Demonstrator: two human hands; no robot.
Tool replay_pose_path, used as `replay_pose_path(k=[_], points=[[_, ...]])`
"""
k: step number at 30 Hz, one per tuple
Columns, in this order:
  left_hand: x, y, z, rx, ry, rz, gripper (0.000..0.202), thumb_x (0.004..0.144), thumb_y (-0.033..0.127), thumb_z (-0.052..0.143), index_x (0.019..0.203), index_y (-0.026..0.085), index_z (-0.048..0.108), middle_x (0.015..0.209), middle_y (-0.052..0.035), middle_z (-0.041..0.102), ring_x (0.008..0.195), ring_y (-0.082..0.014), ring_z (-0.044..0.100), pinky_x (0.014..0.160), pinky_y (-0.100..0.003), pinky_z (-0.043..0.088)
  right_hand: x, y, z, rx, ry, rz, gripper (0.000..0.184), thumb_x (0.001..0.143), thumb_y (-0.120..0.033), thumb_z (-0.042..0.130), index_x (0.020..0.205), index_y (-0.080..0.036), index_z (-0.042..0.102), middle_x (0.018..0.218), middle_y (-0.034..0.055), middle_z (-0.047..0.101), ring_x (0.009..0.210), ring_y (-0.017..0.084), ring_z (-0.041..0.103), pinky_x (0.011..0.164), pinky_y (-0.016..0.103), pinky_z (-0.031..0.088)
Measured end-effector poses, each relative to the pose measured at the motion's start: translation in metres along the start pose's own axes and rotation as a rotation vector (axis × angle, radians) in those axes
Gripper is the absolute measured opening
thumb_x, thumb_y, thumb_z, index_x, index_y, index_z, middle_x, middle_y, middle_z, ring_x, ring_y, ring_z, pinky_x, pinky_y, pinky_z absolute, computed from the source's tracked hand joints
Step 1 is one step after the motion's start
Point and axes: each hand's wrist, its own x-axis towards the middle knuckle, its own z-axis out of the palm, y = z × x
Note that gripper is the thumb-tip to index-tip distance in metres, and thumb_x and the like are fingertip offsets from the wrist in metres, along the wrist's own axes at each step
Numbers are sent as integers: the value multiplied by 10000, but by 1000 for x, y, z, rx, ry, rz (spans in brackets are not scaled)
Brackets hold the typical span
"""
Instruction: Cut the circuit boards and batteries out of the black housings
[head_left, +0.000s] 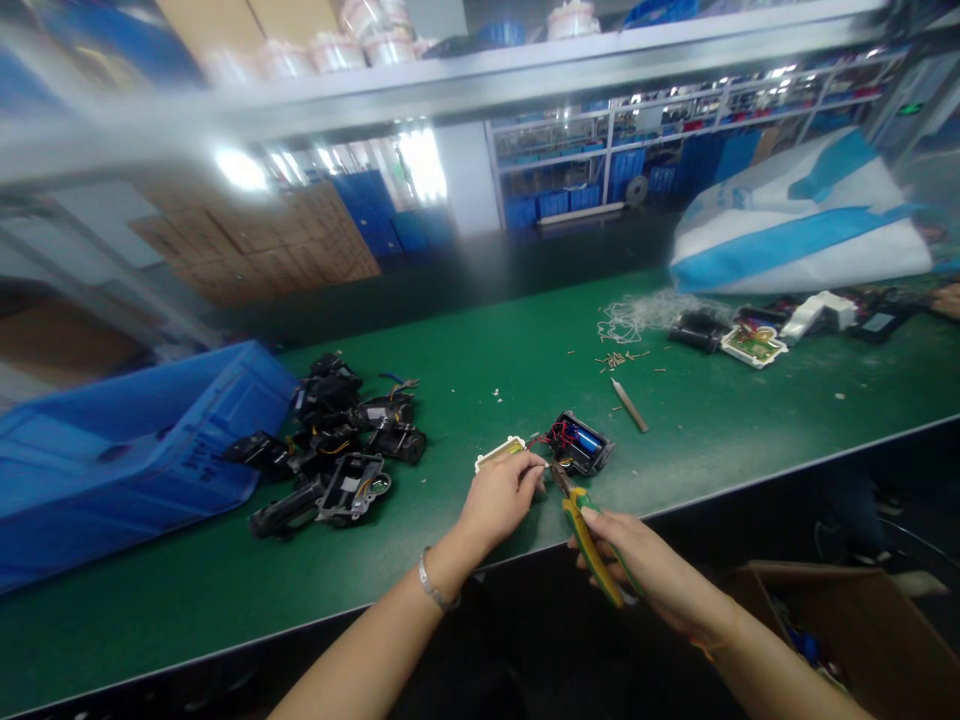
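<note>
My right hand [630,555] is wrapped round a pair of pliers [583,530] with yellow and green handles. Their dark jaws point up and left, to the near edge of an open black housing [579,445] with a blue cylinder and red wires inside. My left hand [501,498] is closed in a pinch just left of the jaws; what its fingers hold is too small to make out. Partly covered by that hand, a white-framed part [499,450] lies on the green table [465,350]. Red wires run between it and the black housing.
Several black housings [349,490] are piled on the left beside a blue bin [135,450]. A pen-like tool [628,405], loose screws [619,360] and clear tangled strands [630,318] lie farther back. At right are more parts [754,342], a white-and-blue sack [802,220] and a cardboard box [862,630] below.
</note>
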Motion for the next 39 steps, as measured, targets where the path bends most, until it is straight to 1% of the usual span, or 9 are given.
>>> replay_pose_path(k=[4, 9, 13, 20, 25, 28, 31, 36, 39], points=[[1, -1, 1, -11, -9, -6, 208, 912, 282, 417, 897, 245, 621, 751, 31, 671, 734, -148, 594, 720, -264, 426, 0, -2, 0, -28, 1, -14, 440, 863, -560, 476, 953, -141, 577, 900, 76, 629, 797, 176, 588, 710, 311, 479], [0, -1, 2, -29, -12, -22, 217, 914, 286, 408, 920, 249, 622, 761, 31, 674, 746, -147, 598, 731, -264, 431, -1, -4, -1, -5, -23, -5, 429, 871, -541, 470, 1006, -148, 576, 990, 96, 636, 889, 199, 593, 763, 335, 476], [0, 1, 1, -34, -14, -29, 223, 912, 290, 406, 916, 250, 625, 759, 30, 678, 740, -148, 602, 725, -262, 434, -1, -2, -2, -21, -17, -12, 427, 872, -540, 470, 979, -141, 579, 978, 101, 642, 866, 194, 595, 764, 339, 477], [1, 2, 0, -37, -26, -44, 232, 905, 289, 406, 922, 247, 633, 749, 20, 680, 735, -152, 611, 745, -268, 441, 5, 3, -2, -31, -14, -52, 414, 867, -549, 474, 932, -150, 567, 906, 74, 626, 801, 175, 605, 710, 316, 509], [1, 2, 0, -41, -32, -36, 234, 904, 289, 405, 943, 243, 631, 751, 16, 675, 735, -156, 607, 742, -275, 445, 8, 6, 1, -18, -5, -34, 392, 855, -544, 489, 990, -178, 529, 873, 47, 600, 740, 176, 637, 625, 308, 533], [0, 2, 0, -47, -41, -34, 239, 903, 292, 404, 943, 242, 634, 758, 9, 674, 749, -160, 609, 740, -276, 448, 10, 10, 2, -70, 3, -76, 367, 845, -542, 495, 951, -190, 511, 835, 18, 577, 620, 133, 587, 509, 263, 510], [0, 2, 0, -72, -52, -41, 238, 903, 292, 405, 961, 246, 630, 760, 11, 671, 740, -155, 607, 728, -270, 451, 11, 17, 3, -139, 53, -154, 336, 844, -519, 507, 921, -192, 505, 790, -4, 551, 566, 106, 525, 441, 216, 458], [0, 0, 1, -110, -52, -49, 234, 902, 295, 408, 991, 254, 620, 767, 18, 658, 724, -147, 597, 724, -261, 453, 9, 21, 3, -236, 85, -206, 338, 859, -514, 482, 857, -179, 519, 598, -43, 479, 465, 88, 443, 414, 201, 387], [0, -2, 3, -144, -53, -49, 232, 904, 296, 401, 999, 249, 608, 754, 21, 647, 707, -139, 592, 730, -256, 453, 8, 20, 3, -231, 79, -213, 347, 859, -521, 479, 834, -177, 516, 558, -49, 463, 452, 88, 434, 415, 202, 375]])
